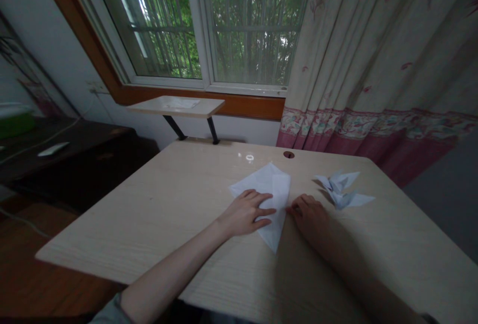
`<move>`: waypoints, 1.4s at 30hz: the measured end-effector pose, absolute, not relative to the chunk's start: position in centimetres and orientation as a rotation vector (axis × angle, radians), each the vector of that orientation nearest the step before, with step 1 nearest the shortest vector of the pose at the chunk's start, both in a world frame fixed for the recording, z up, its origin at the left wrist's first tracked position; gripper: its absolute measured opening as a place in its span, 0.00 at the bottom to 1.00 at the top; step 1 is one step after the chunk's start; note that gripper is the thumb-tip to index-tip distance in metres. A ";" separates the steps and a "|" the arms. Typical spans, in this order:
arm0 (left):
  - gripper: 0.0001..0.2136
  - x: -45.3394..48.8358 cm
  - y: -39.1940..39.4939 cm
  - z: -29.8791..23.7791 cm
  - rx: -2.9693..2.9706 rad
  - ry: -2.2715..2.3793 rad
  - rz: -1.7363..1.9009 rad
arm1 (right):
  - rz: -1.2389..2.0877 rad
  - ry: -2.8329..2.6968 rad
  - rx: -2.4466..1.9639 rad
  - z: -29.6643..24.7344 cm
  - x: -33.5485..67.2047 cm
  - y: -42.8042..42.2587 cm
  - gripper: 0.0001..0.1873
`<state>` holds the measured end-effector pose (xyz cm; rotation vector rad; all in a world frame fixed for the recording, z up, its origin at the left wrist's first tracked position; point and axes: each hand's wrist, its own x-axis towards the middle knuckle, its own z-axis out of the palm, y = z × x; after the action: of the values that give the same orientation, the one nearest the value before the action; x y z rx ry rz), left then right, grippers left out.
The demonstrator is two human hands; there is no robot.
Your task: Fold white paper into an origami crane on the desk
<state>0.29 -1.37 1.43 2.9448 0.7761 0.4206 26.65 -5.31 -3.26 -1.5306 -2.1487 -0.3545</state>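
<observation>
A white sheet of paper (269,184), folded into a kite-like shape, lies on the light wooden table (168,214). My left hand (246,213) rests flat on the sheet's left half, fingers stretched out and pointing right. My right hand (308,214) sits at the sheet's right edge with its fingers curled, the fingertips pressing the paper's edge against the table. To the right of my right hand lie two folded white paper figures (341,189), apart from both hands.
A round cable hole (288,155) is near the table's far edge. A small shelf (177,106) juts out under the window (209,25). A patterned curtain (373,65) hangs at the right. A dark cabinet (70,155) stands at the left.
</observation>
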 end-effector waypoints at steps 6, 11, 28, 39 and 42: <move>0.16 0.3 -1.3 1.1 2.921 0.800 0.465 | -0.359 -2.138 -1.503 -2.7 26.5 -5.3 0.13; 0.16 0.2 -1.2 1.1 2.922 0.803 0.445 | -0.324 -2.156 -1.541 -2.3 26.3 -5.3 0.13; 0.15 0.3 -0.7 0.7 2.791 0.807 0.472 | -0.128 -2.198 -1.537 -2.0 26.0 -5.7 0.11; 0.13 0.2 -0.7 0.6 2.786 0.803 0.497 | 0.025 -2.253 -1.526 -0.5 25.3 -6.5 0.09; 0.13 0.2 -0.7 0.6 2.770 0.798 0.499 | 0.072 -2.278 -1.554 0.4 25.1 -6.8 0.08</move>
<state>0.15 -0.70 0.63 2.7701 0.7979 0.4992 25.07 -6.79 0.39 -1.5538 -2.2781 0.0724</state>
